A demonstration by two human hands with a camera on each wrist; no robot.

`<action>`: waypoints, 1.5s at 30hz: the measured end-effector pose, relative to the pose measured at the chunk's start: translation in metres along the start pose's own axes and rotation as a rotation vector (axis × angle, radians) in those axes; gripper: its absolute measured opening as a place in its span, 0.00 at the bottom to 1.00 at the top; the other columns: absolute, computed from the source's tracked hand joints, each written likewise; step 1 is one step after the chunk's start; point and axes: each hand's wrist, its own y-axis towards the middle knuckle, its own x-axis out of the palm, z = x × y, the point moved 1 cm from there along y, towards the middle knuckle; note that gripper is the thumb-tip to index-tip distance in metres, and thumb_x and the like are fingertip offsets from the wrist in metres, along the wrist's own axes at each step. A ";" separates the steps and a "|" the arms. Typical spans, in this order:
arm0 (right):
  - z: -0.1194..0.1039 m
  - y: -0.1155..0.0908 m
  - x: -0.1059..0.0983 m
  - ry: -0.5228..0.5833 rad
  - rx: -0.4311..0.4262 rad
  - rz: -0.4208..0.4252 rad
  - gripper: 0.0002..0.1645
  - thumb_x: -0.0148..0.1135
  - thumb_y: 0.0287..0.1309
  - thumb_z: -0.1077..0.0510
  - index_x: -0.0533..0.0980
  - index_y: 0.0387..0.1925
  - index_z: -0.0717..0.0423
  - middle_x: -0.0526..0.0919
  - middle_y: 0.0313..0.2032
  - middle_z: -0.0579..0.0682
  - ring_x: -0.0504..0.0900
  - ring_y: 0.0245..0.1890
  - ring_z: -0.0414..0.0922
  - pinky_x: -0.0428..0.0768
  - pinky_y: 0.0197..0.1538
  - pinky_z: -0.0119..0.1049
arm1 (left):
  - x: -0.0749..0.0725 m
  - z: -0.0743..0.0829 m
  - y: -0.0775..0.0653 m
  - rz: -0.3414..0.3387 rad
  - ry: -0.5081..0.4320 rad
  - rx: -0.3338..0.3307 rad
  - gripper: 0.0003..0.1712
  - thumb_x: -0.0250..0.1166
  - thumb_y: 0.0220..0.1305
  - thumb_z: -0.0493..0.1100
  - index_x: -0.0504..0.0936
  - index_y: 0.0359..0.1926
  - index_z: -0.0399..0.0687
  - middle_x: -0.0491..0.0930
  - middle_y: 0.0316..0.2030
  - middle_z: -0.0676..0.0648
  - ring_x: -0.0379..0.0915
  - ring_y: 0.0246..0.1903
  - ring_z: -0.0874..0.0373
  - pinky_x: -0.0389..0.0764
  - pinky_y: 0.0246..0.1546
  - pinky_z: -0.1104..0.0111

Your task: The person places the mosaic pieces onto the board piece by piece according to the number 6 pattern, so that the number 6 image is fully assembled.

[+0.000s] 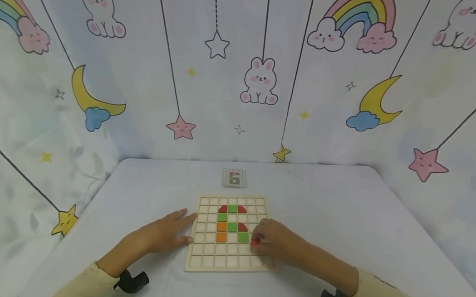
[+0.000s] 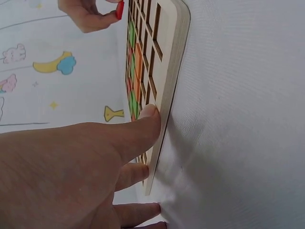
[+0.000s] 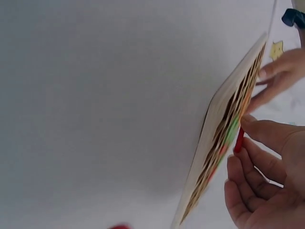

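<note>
A wooden grid board lies on the table with red quarter-round, green square and orange square pieces set in its cells. My left hand rests at the board's left edge, fingers extended; in the left wrist view its thumb presses on the rim. Over the right side of the board, my right hand pinches a small red piece between thumb and fingers. The right wrist view shows that piece edge-on, close over the board, so its full outline is hidden.
Behind the board lies a small card with a coloured grid pattern. A white cloth covers the table, and a patterned backdrop rises behind it. At the bottom of the right wrist view shows a blurred red thing.
</note>
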 end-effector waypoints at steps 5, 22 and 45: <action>-0.013 0.008 0.007 -0.088 -0.067 -0.026 0.12 0.77 0.63 0.50 0.88 0.46 0.47 0.77 0.36 0.35 0.73 0.41 0.36 0.80 0.45 0.27 | 0.003 0.000 0.002 0.002 -0.016 0.014 0.45 0.66 0.74 0.61 0.61 0.83 0.55 0.54 0.81 0.31 0.53 0.79 0.31 0.62 0.74 0.35; -0.017 0.011 0.013 -0.105 -0.185 0.007 0.12 0.77 0.61 0.57 0.91 0.46 0.49 0.86 0.38 0.35 0.77 0.39 0.31 0.84 0.51 0.28 | 0.001 0.002 -0.001 0.010 0.001 0.019 0.45 0.66 0.73 0.61 0.62 0.82 0.53 0.55 0.80 0.31 0.54 0.78 0.31 0.63 0.74 0.36; -0.017 0.013 0.016 -0.336 -0.348 0.094 0.08 0.78 0.60 0.54 0.91 0.42 0.46 0.88 0.37 0.36 0.81 0.40 0.32 0.84 0.51 0.27 | -0.002 0.002 -0.003 0.008 -0.001 0.002 0.44 0.66 0.74 0.61 0.61 0.83 0.54 0.54 0.81 0.31 0.53 0.79 0.30 0.62 0.74 0.35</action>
